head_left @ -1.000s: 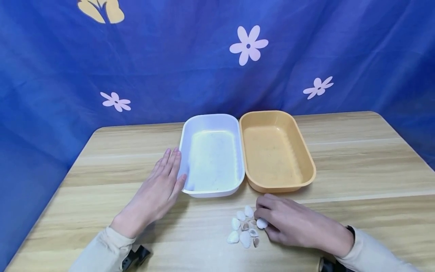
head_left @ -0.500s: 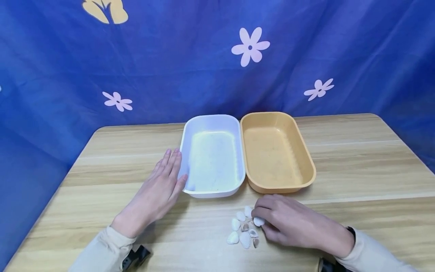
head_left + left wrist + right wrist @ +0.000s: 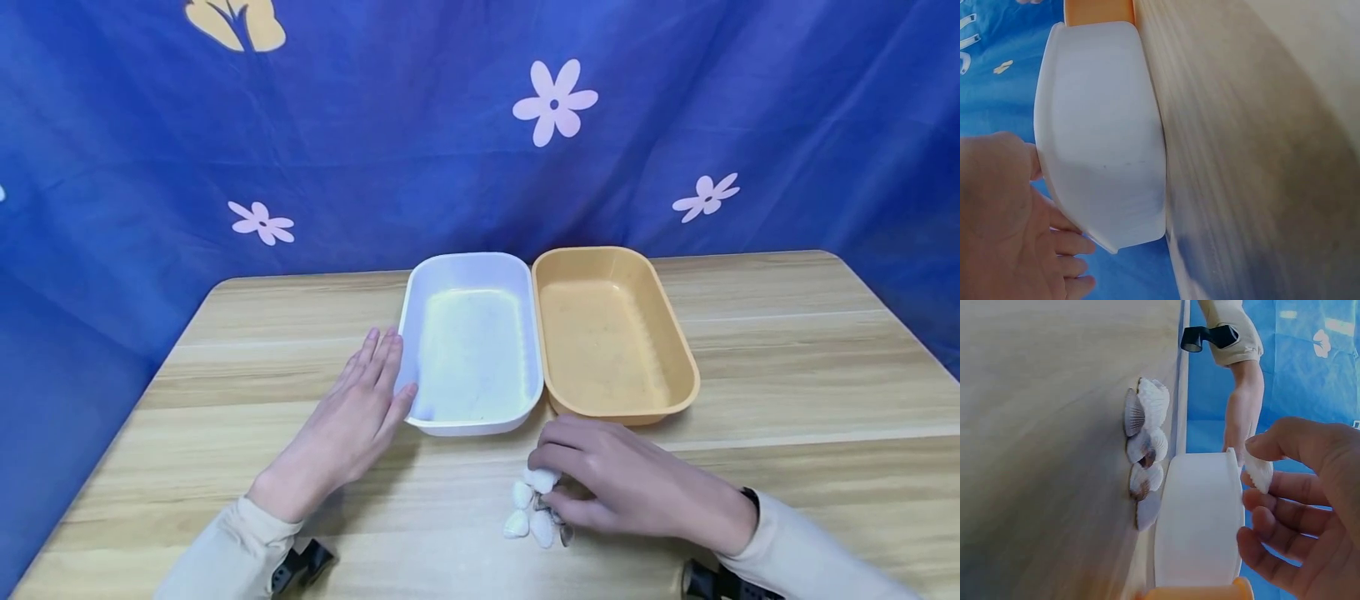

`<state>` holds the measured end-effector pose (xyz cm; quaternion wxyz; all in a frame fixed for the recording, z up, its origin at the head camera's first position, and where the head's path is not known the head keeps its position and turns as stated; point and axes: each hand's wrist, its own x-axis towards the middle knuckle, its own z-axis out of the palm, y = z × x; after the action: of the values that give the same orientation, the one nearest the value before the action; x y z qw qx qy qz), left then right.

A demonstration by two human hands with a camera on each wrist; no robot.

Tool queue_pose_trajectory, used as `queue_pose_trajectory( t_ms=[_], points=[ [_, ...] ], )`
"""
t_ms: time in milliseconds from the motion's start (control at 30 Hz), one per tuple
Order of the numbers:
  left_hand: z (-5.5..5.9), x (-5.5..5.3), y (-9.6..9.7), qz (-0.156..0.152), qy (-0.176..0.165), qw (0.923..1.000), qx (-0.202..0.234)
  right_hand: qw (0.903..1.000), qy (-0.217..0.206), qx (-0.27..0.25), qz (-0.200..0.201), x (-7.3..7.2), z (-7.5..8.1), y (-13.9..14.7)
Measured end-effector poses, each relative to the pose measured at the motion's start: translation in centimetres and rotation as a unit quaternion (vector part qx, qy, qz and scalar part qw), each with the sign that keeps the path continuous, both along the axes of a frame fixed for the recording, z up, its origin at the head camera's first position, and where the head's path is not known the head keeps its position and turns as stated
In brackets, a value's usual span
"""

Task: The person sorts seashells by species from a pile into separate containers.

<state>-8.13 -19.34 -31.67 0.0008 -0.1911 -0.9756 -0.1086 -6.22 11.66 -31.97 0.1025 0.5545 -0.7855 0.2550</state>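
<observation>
My right hand [image 3: 626, 479] pinches a white ribbed seashell [image 3: 1259, 472] between thumb and index finger, above the table. Under and left of that hand lies a small cluster of seashells [image 3: 1152, 403], some white, some with brown patches; in the head view the fingers cover part of it. My left hand [image 3: 348, 421], fingers straight, touches the left rim of a white plastic tub [image 3: 472, 350]. Against this tub's right side stands an orange-yellow tub [image 3: 600, 333]. Bare floors show in both tubs.
The tubs stand near the back of a wood-grain table [image 3: 787, 358]. A blue curtain [image 3: 420, 150] printed with flowers hangs directly behind it. Each forearm wears a black wrist camera [image 3: 302, 567] near the sleeve cuff.
My right hand has moved left and slightly up from the cluster's right edge, bringing the pinched seashell over the other shells. The left hand stays at the white tub.
</observation>
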Motion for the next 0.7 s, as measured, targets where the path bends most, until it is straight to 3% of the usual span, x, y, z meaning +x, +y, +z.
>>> queue_pose_trajectory(
  t_ms=[500, 700],
  points=[
    [0.2, -0.1, -0.1, -0.002, 0.001, 1.0000, 0.001, 0.9925, -0.052, -0.072, -0.083, -1.2, 0.5, -3.1],
    [0.0, -0.1, -0.1, 0.000, 0.001, 1.0000, 0.002, 0.9889, -0.018, -0.055, -0.137, -1.6, 0.8, -4.4]
  ],
)
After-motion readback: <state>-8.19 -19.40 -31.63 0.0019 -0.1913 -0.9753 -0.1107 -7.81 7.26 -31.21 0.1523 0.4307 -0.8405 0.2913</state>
